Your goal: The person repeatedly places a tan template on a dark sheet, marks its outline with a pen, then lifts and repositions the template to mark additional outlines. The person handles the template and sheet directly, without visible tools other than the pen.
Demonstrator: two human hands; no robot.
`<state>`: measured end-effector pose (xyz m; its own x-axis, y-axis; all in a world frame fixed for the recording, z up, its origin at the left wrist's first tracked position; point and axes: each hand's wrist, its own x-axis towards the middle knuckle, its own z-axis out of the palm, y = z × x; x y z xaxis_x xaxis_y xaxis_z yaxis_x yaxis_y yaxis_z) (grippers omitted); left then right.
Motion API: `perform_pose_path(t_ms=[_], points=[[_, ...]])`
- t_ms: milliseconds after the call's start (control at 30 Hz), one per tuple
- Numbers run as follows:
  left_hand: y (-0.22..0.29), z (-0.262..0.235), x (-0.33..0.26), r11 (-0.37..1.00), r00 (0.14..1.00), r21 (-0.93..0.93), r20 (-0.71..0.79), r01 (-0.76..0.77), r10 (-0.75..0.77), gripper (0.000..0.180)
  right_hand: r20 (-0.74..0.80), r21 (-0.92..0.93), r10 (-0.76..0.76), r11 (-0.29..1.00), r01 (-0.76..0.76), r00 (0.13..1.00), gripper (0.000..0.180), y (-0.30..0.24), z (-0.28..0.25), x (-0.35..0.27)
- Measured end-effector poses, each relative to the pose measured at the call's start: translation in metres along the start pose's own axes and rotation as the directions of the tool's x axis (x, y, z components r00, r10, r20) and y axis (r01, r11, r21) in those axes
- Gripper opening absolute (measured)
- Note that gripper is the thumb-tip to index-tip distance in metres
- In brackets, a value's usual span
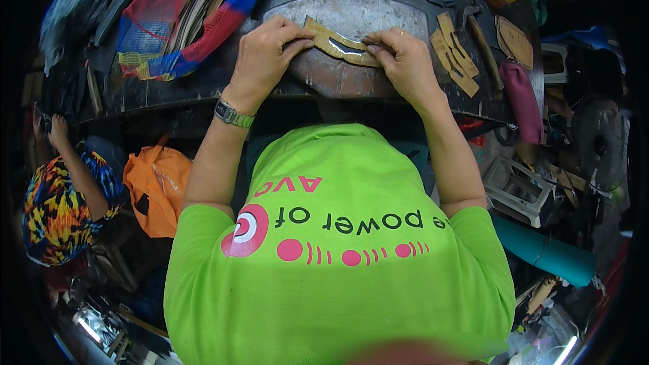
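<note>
Now | left hand point(265, 51), right hand point(400, 56) pinch tan strip point(338, 45) ends | bench edge point(203, 93) near, seemingly uncluttered

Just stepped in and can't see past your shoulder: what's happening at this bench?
A person in a bright green shirt leans over a dark workbench. Both hands pinch a curved tan leather strip over a worn grey slab: the left hand at its left end, the right hand at its right end. More tan cut pieces and a hammer lie to the right, a mesh bag to the left.
</note>
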<state>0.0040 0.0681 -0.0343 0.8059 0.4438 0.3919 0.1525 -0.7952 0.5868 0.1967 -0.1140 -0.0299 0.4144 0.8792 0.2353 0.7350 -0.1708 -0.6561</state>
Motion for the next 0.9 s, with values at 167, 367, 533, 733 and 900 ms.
perform_pose_path(t_ms=[167, 367, 533, 733, 900], points=[[-0.001, 0.000, 0.001, 1.000, 0.999, 0.019, 0.043, 0.011, -0.012, 0.018, 0.008, 0.080, 0.121, 0.989, -0.121, 0.993, 0.017, 0.004, 0.001, 0.001], [-0.007, -0.003, 0.013, 0.980, 0.980, 0.098, 0.116, -0.172, 0.161, 0.022, 0.022, 0.037, 0.068, 0.997, -0.069, 0.997, 0.016, 0.010, 0.003, 0.003], [-0.007, -0.010, 0.023, 0.963, 0.937, 0.087, 0.266, -0.256, 0.225, 0.027, 0.018, 0.066, 0.111, 0.991, -0.112, 0.994, 0.017, 0.014, 0.006, 0.005], [-0.014, -0.015, 0.029, 0.952, 0.902, 0.060, 0.344, -0.301, 0.263, 0.026, 0.023, 0.067, 0.126, 0.990, -0.127, 0.992, 0.017, 0.014, 0.007, 0.008], [-0.015, -0.014, 0.033, 0.938, 0.888, 0.093, 0.363, -0.335, 0.282, 0.024, 0.051, 0.047, 0.129, 0.990, -0.132, 0.990, 0.017, 0.015, 0.005, 0.006]])
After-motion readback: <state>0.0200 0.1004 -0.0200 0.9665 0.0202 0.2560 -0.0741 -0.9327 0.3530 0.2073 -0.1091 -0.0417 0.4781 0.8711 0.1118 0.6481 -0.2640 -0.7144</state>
